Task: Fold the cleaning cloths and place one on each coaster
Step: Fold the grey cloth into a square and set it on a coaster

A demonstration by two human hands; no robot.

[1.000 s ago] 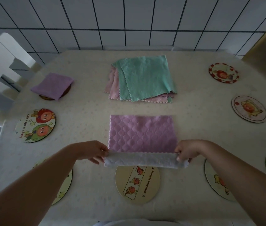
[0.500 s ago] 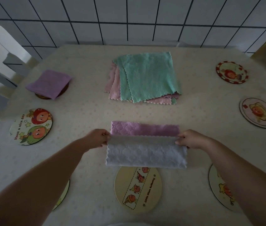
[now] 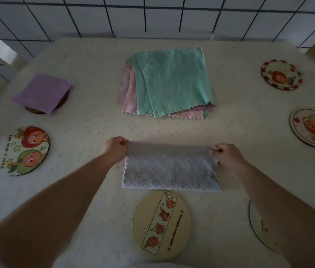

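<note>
Head view: lilac cloth (image 3: 170, 169), folded over, just behind the nearest coaster (image 3: 161, 225). Left hand (image 3: 115, 148) and right hand (image 3: 226, 154) each pinch a far corner. Best practice: match edges squarely before releasing. Cloth stack (image 3: 170, 82) lies beyond.

We reach both bare forearms forward over the table, each coming in from a near corner and converging toward the middle. Our left hand (image 3: 115, 148) is curled, knuckles up, thumb and fingers pinching the far left corner of the cloth (image 3: 170, 169). Our right hand (image 3: 227, 155) mirrors it at the far right corner, fingers bent and pinching the edge. The two hands sit level with each other, well apart, wrists roughly straight.
</note>
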